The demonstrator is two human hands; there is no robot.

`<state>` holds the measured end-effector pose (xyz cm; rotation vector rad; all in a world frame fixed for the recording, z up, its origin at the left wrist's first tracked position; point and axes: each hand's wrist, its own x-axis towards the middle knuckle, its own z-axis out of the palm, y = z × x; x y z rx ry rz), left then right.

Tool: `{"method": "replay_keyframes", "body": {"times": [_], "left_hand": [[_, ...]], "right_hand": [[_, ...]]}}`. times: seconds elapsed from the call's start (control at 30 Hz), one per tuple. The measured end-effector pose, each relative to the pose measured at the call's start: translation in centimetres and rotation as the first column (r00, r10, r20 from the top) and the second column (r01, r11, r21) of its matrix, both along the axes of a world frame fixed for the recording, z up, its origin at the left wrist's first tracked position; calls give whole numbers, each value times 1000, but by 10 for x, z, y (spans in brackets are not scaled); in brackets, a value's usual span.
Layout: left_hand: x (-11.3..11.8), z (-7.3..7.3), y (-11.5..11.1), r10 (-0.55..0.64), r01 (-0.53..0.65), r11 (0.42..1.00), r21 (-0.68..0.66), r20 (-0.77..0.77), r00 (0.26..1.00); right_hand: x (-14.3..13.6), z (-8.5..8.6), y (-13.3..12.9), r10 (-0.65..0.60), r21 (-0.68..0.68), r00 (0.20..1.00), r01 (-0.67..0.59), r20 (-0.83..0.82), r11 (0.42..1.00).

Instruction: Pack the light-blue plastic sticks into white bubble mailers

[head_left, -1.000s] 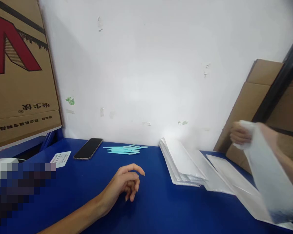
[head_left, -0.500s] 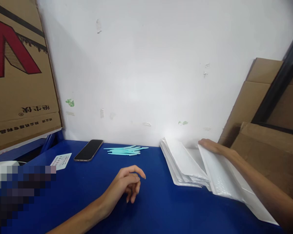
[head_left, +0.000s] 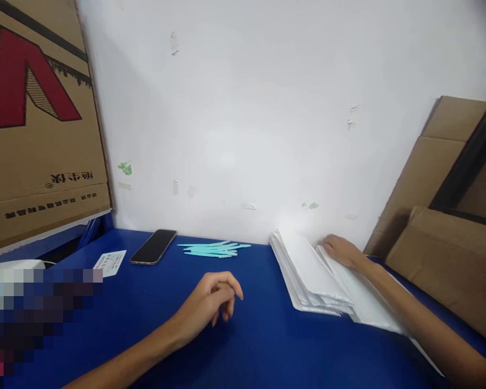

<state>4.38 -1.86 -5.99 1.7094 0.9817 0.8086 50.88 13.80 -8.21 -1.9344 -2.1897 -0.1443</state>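
Observation:
My right hand (head_left: 342,250) is at the far end of a white bubble mailer (head_left: 364,297), its fingers curled over the edge; the fingertips are partly hidden. This mailer lies low against the right side of a stack of white bubble mailers (head_left: 308,270), under my forearm. My left hand (head_left: 216,296) hovers over the blue table, loosely bent, with nothing in it. Beyond it lies a small pile of light-turquoise strips (head_left: 214,249).
A dark-screened phone (head_left: 154,247) and a printed white card (head_left: 110,263) lie on the blue table (head_left: 243,351) to the left. A large printed cardboard box (head_left: 48,151) stands at left. Brown cardboard (head_left: 449,270) leans at right, and a white wall rises behind.
My right hand has lowered the raised bubble mailer beside the stack and shifted slightly left. My left hand stays nearly in place, its fingers curled a little more. The view has turned slightly left.

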Motion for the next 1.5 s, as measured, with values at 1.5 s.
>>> {"method": "replay_keyframes", "body": {"times": [1.5], "left_hand": [[3,20,126,177,41,982,187,-969,174]], "right_hand": [[-106,61,-126,463,616,855,-238,-235,751]]}}
